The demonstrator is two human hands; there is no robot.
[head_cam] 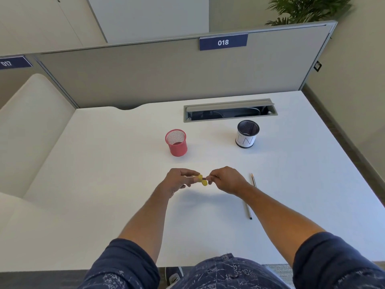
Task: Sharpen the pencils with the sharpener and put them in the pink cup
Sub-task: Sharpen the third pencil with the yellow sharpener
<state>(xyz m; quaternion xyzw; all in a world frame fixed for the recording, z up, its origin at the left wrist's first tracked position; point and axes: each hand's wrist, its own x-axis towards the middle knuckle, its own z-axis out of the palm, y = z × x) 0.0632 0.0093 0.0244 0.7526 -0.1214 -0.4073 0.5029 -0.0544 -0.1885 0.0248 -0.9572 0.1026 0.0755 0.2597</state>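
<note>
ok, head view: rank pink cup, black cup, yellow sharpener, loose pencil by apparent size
1-2. pink cup and black cup: look about alike, not ranked.
3. loose pencil: longest, but very thin.
4. yellow sharpener: smallest, partly hidden by fingers.

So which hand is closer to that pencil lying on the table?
Right. The right hand is just beside the loose pencil, its forearm crossing over it; the left hand is farther off, beyond the yellow sharpener.

A flat white rectangular counter [125, 163] is sitting against a grey fabric partition panel [145, 76] bearing a blue "018" label [223, 42]; a green leafy plant [308, 9] is showing behind the panel's far right corner.
</note>
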